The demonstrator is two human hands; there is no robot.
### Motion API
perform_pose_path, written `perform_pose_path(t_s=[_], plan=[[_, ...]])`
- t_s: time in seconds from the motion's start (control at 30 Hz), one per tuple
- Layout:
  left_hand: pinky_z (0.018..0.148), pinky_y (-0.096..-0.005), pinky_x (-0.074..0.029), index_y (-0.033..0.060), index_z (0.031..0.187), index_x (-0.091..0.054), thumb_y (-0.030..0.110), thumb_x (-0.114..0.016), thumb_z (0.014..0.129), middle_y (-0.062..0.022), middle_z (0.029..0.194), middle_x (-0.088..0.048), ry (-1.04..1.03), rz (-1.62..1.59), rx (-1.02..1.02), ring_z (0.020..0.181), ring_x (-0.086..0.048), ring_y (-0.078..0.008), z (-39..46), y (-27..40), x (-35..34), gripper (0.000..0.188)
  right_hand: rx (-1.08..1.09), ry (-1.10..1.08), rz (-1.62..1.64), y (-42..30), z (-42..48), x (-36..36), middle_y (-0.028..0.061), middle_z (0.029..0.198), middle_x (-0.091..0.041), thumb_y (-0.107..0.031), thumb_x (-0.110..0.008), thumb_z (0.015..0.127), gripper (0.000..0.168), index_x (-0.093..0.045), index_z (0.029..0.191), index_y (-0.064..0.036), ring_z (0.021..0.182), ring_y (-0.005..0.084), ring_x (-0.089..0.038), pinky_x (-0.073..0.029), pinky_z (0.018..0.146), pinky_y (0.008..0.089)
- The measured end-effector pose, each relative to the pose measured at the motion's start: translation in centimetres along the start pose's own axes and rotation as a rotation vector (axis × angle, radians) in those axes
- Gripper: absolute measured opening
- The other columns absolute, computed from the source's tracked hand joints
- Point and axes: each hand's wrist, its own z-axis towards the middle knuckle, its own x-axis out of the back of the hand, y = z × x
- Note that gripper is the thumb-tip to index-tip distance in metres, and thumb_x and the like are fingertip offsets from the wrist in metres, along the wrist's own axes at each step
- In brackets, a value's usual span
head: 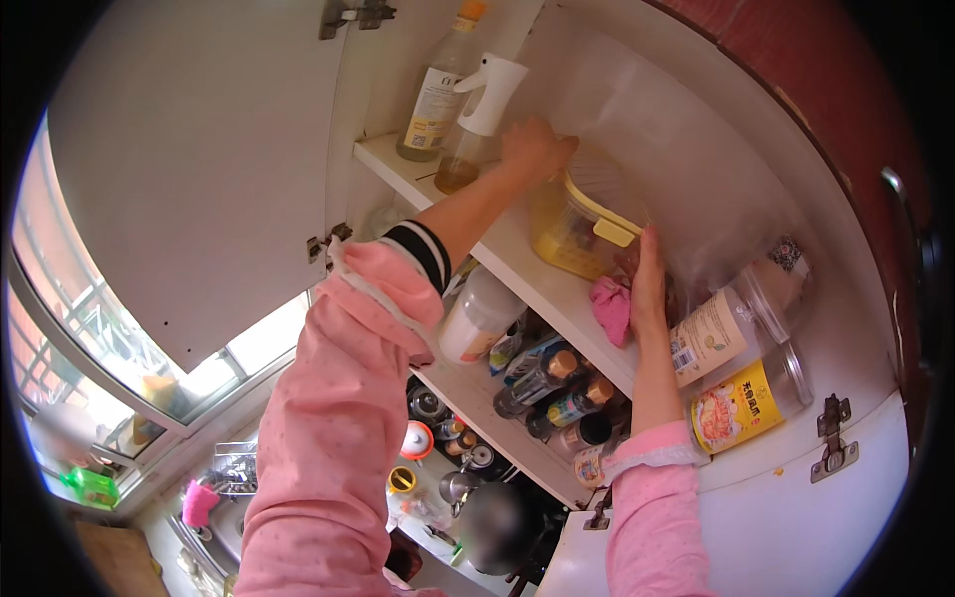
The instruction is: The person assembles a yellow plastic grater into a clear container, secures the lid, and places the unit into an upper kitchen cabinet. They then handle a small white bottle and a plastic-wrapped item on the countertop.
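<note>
A clear yellow plastic storage container (559, 235) with a clip-on lid stands on the upper cabinet shelf (515, 242). My left hand (537, 149) grips its far left end, with the fingertips partly hidden behind the rim. At the container's right end is my right hand (647, 287), its thumb side by the rim and a crumpled pink cloth (612, 307) held against the palm. The container's contents are blurred through its wall. Left of my left hand stand a spray bottle (491, 97) with a white trigger head and a glass bottle (431, 112) with an orange cap.
Two clear plastic jars (735, 410) with labels sit close to my right forearm. Several bottles (548, 380) crowd the lower shelf. An open cabinet door (209, 164) hangs at the left. Below are a stove with a wok (500, 526) and a sink (227, 526).
</note>
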Motion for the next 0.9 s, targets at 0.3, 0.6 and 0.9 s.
perform_pose_path(t_s=[0.3, 0.6, 0.9], plan=[[0.078, -0.0389, -0.053, 0.0045, 0.099, -0.068, 0.028, -0.06, 0.079, -0.0154, 0.098, -0.067, -0.111, 0.326, 0.014, 0.092, -0.065, -0.0319, 1.7, 2.4, -1.6, 0.032, 0.136, -0.061, -0.064, -0.6, -0.3, -0.2, 0.0168, 0.146, -0.029, -0.052, -0.039, 0.093, 0.075, -0.02, 0.145, -0.002, 0.132, 0.0258, -0.033, -0.034, 0.101, 0.0351], [0.082, -0.04, -0.051, 0.0068, 0.102, -0.067, 0.023, -0.052, 0.083, -0.0129, 0.107, -0.066, -0.188, 0.298, 0.121, 0.102, -0.063, -0.0303, 3.2, 1.7, -1.9, 0.029, 0.263, -0.096, -0.018, -1.3, -0.4, -0.7, 0.0183, 0.148, -0.026, -0.042, -0.041, 0.095, 0.069, -0.022, 0.144, 0.003, 0.137, 0.0262, -0.024, -0.017, 0.111, 0.0322], [0.068, -0.039, -0.05, -0.0019, 0.095, -0.064, 0.039, -0.052, 0.086, -0.0173, 0.085, -0.066, -0.212, 0.41, -0.075, 0.076, -0.066, -0.0297, 2.5, 1.4, -1.2, 0.043, 0.195, -0.102, 0.07, -1.4, -0.4, -0.9, 0.0201, 0.147, -0.025, -0.042, -0.045, 0.091, 0.075, -0.018, 0.144, 0.004, 0.138, 0.0263, -0.021, -0.015, 0.112, 0.0329]])
